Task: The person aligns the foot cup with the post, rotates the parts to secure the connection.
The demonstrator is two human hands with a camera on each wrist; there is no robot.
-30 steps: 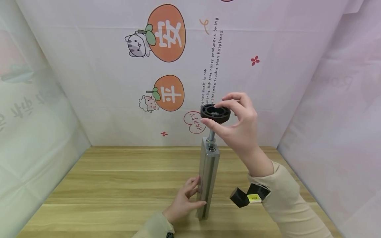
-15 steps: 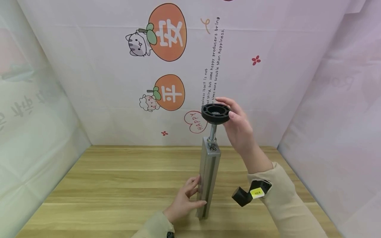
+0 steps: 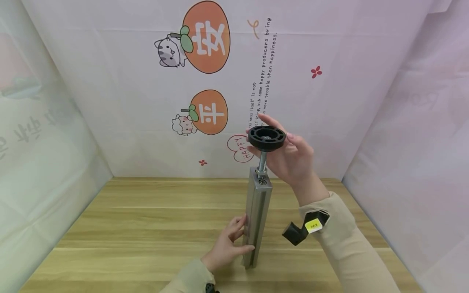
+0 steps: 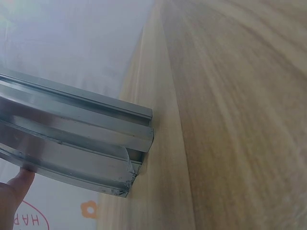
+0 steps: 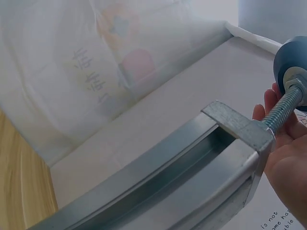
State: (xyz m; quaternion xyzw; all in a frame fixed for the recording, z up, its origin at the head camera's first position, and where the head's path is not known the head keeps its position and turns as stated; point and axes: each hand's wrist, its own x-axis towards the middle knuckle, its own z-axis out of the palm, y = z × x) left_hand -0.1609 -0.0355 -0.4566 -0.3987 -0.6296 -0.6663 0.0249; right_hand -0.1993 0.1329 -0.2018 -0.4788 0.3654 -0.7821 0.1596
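An aluminium profile stands upright on the wooden table, its lower end at the tabletop in the left wrist view. From its top end plate rises a threaded rod with a nut at the base. The rod carries a round black leveling foot, ribbed on top. Low on the profile, my left hand grips it between thumb and fingers. My right hand holds the leveling foot from the right, thumb at the near rim and fingers curled round behind; part of them is hidden by the foot.
White printed cloth walls enclose the wooden table at the back and both sides. A black camera mount with a yellow label sits on my right wrist.
My right thumb has swung from the foot's near left rim to its right side, and the fingers have shifted round behind. The left hand and profile stay in place.
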